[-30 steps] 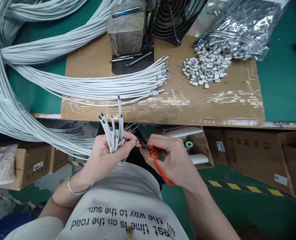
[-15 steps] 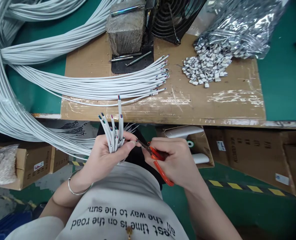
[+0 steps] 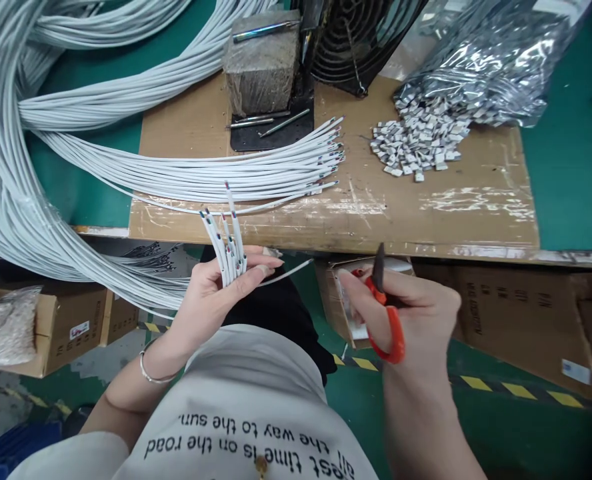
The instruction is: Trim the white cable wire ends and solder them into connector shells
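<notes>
Left hand (image 3: 215, 297) closes on white cable ends (image 3: 227, 243), tips fanned toward 12 o'clock for access; right hand (image 3: 419, 313), at 3 o'clock, clasps scissors (image 3: 395, 337), blades upright.

Beyond the left grip (image 3: 216, 293), a sheaf of white cables (image 3: 201, 175) lies on the cardboard-covered worktop (image 3: 476, 207), with a grey block (image 3: 261, 67) and a dark fan guard (image 3: 361, 40) farther off. Beyond the right grip (image 3: 411, 313), small white clips (image 3: 416, 141) spill from a foil bag (image 3: 486, 60). Cardboard boxes (image 3: 516, 313) stand under the worktop, right of that grip.
</notes>
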Demonstrator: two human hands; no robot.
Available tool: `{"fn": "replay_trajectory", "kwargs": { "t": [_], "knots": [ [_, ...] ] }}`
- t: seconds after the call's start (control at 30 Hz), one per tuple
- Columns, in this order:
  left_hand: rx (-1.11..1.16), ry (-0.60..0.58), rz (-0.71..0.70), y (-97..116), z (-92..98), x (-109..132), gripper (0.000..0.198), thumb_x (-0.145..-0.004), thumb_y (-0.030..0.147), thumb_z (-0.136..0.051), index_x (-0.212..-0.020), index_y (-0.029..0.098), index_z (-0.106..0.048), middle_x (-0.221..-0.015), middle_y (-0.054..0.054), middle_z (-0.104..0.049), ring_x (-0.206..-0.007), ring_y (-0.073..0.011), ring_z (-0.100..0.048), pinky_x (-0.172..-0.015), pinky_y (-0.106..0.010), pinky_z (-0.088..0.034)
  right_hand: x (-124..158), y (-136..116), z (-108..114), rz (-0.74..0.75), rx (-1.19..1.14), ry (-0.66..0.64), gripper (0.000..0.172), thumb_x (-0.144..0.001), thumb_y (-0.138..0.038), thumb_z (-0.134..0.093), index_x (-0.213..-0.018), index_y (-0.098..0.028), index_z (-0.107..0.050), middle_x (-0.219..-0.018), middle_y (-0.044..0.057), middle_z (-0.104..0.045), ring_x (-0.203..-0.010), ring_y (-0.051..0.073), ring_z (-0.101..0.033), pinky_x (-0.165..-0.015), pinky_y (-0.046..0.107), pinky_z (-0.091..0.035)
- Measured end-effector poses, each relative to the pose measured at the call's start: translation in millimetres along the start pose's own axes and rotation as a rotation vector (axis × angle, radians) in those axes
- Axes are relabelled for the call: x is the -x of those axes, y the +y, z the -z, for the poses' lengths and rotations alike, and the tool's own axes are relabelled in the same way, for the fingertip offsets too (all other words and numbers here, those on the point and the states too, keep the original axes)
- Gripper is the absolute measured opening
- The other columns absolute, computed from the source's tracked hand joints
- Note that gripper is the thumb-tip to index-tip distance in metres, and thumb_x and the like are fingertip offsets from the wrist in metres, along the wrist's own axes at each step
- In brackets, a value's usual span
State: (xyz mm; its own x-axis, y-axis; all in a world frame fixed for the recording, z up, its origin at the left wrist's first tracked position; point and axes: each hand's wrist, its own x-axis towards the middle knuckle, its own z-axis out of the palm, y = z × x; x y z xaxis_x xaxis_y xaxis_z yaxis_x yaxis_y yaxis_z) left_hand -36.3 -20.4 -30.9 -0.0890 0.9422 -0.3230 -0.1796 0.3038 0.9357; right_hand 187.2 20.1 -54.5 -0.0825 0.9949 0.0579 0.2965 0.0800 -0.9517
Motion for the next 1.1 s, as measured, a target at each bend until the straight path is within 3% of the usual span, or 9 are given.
{"fn": "replay_trajectory", "kwargs": {
  "t": [0.07,0.17,0.23,0.4,0.53,0.7,0.87,1.0,1.1],
  "knots": [
    [-0.023,0.006,-0.031,-2.0,3.3,-1.7,0.011,-0.096,0.032,-0.082,-0.095,0.025,-0.090,-0.100,-0.004,-0.083,-0.103,-0.0174,-0.074,-0.095,-0.025,-0.059,0.7,1.2,5.1,-0.021,-0.031,0.036,0.049,-0.091,-0.019,-0.076,-0.049,-0.021,-0.050,-0.048,-0.004,-0.042,-0.044,0.010,-0.036,-0.045,0.032,-0.025],
    [0.072,-0.068,0.063,-1.8,5.9,-2.0,0.012,-0.095,0.032,-0.083,-0.092,0.021,-0.086,-0.069,0.001,-0.071,-0.060,-0.0079,-0.062,-0.062,-0.019,-0.054,1.3,1.0,8.7,-0.042,-0.065,0.062,0.048,-0.090,-0.021,-0.079,-0.050,-0.022,-0.055,-0.047,-0.004,-0.046,-0.044,0.011,-0.039,-0.046,0.032,-0.028],
    [0.157,-0.097,0.124,0.0,5.3,-1.7,0.013,-0.091,0.030,-0.086,-0.092,0.018,-0.083,-0.066,0.003,-0.065,-0.050,-0.0051,-0.054,-0.051,-0.017,-0.047,1.1,-1.3,8.1,-0.065,-0.077,0.082,0.045,-0.089,-0.021,-0.081,-0.050,-0.022,-0.057,-0.047,-0.004,-0.047,-0.045,0.011,-0.041,-0.047,0.032,-0.029],
    [0.268,-0.086,0.119,3.9,1.4,-2.0,0.017,-0.089,0.027,-0.087,-0.091,0.016,-0.074,-0.073,0.001,-0.067,-0.051,-0.0074,-0.059,-0.046,-0.018,-0.048,0.3,-7.3,2.6,-0.105,-0.069,0.103,0.036,-0.086,-0.019,-0.081,-0.054,-0.023,-0.065,-0.052,-0.003,-0.055,-0.050,0.014,-0.047,-0.050,0.032,-0.032],
    [0.227,-0.083,0.152,4.2,1.0,-0.9,0.019,-0.090,0.027,-0.086,-0.089,0.016,-0.071,-0.071,0.004,-0.062,-0.046,-0.0035,-0.051,-0.041,-0.015,-0.038,0.8,-3.9,-0.4,-0.061,-0.075,0.029,0.027,-0.088,-0.022,-0.082,-0.063,-0.025,-0.072,-0.057,-0.002,-0.061,-0.050,0.014,-0.048,-0.047,0.032,-0.032],
    [0.124,-0.018,0.230,5.8,-0.6,3.2,0.022,-0.079,0.020,-0.094,-0.087,0.016,-0.073,-0.065,0.005,-0.060,-0.047,-0.0032,-0.043,-0.040,-0.014,-0.030,-0.3,0.0,-4.3,0.019,-0.012,-0.132,0.038,-0.092,-0.028,-0.080,-0.061,-0.022,-0.059,-0.056,-0.003,-0.051,-0.050,0.012,-0.040,-0.047,0.031,-0.028],
    [0.109,-0.010,0.237,8.8,-2.1,4.4,0.021,-0.084,0.032,-0.091,-0.085,0.014,-0.079,-0.057,0.004,-0.057,-0.043,-0.0029,-0.038,-0.039,-0.017,-0.025,-1.2,-3.7,-8.4,0.057,0.063,-0.273,0.044,-0.093,-0.029,-0.077,-0.063,-0.022,-0.045,-0.059,-0.004,-0.042,-0.054,0.011,-0.034,-0.049,0.029,-0.028],
    [0.122,-0.023,0.236,12.1,-1.3,4.6,0.022,-0.088,0.035,-0.087,-0.087,0.014,-0.082,-0.073,-0.003,-0.071,-0.042,-0.0021,-0.042,-0.037,-0.018,-0.024,1.3,-2.7,-10.5,-0.003,0.088,-0.364,0.046,-0.090,-0.033,-0.080,-0.068,-0.023,-0.042,-0.062,-0.006,-0.044,-0.056,0.010,-0.035,-0.050,0.026,-0.030],
    [0.128,-0.045,0.234,14.1,-0.9,4.8,0.023,-0.092,0.036,-0.084,-0.085,0.014,-0.082,-0.080,-0.005,-0.075,-0.041,-0.0015,-0.042,-0.036,-0.018,-0.023,2.3,-2.0,-12.3,0.037,0.097,-0.382,0.044,-0.090,-0.028,-0.077,-0.068,-0.023,-0.039,-0.063,-0.007,-0.043,-0.056,0.010,-0.034,-0.050,0.025,-0.029]
  ]
}}
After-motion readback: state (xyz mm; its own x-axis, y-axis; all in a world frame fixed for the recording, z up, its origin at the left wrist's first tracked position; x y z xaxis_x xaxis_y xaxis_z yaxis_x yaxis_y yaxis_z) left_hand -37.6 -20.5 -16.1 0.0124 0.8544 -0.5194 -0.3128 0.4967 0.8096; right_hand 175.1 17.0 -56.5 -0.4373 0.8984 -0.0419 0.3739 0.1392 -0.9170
